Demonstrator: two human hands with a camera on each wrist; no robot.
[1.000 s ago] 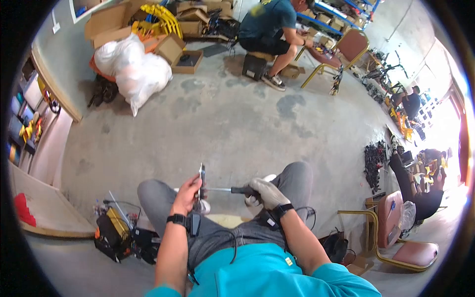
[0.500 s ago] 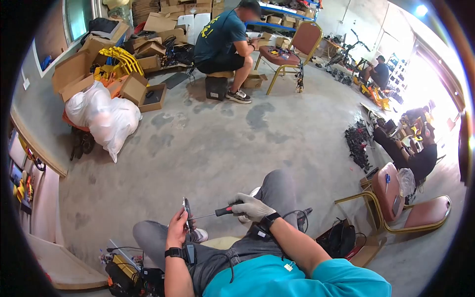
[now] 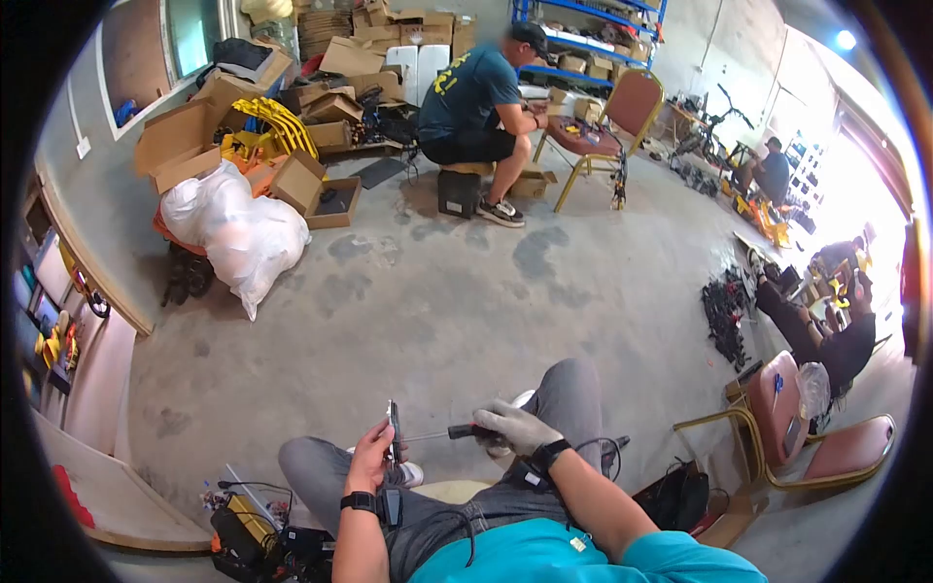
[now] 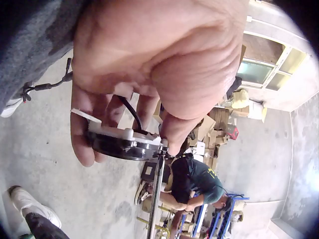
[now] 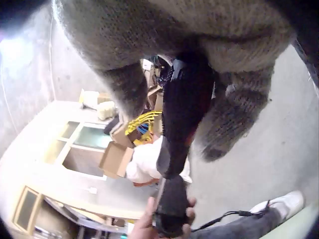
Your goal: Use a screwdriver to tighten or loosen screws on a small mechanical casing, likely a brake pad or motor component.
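Note:
My bare left hand (image 3: 367,459) holds a thin black device (image 4: 124,145) with a pale backing, gripped between thumb and fingers. A black cable (image 4: 130,110) runs from it beneath the palm. In a grey knitted glove, my right hand (image 3: 522,428) grips the black-and-red handle of a screwdriver (image 3: 461,431). Its metal shaft (image 4: 156,196) points left, with the tip right at the device's edge beside my left thumb. From the right wrist view, the handle lies between gloved fingers (image 5: 232,109), in line with the device beyond it.
Tools and cables (image 3: 248,530) lie by my left leg. Pink chairs (image 3: 841,447) and a black bag (image 3: 675,496) are at my right. Ahead are a white sack (image 3: 233,233), open cartons (image 3: 180,141) and a seated person (image 3: 476,107). More people are at far right.
The head view has tilted up and swung, shifting the room in frame. The screwdriver, slanted half a second ago, is now closer to level. Both hands keep their holds.

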